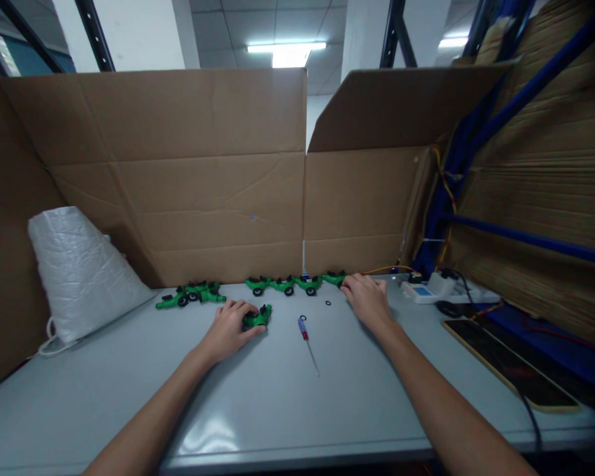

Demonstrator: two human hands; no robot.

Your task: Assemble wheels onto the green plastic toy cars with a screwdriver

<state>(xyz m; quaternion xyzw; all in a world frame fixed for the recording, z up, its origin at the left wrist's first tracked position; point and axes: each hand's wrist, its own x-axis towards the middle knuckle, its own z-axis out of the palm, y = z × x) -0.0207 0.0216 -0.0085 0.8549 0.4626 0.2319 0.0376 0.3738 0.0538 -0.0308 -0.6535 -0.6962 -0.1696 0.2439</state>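
Cardboard walls (178,178) back my grey table (277,403). My left hand (228,328) curls its fingers over a green plastic fitting (258,318); my right hand (367,299), fingers bent together, touches the row of green fittings (297,284) behind the small screwdriver (306,337).

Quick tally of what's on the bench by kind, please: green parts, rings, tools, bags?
Green plastic parts: about 8, some overlap, one under the left hand, one at the right hand
Loose black rings: 2
Screwdriver: 1
White bag: 1
Total: about 12

green part (258,318) | lying flat on table | under left fingers
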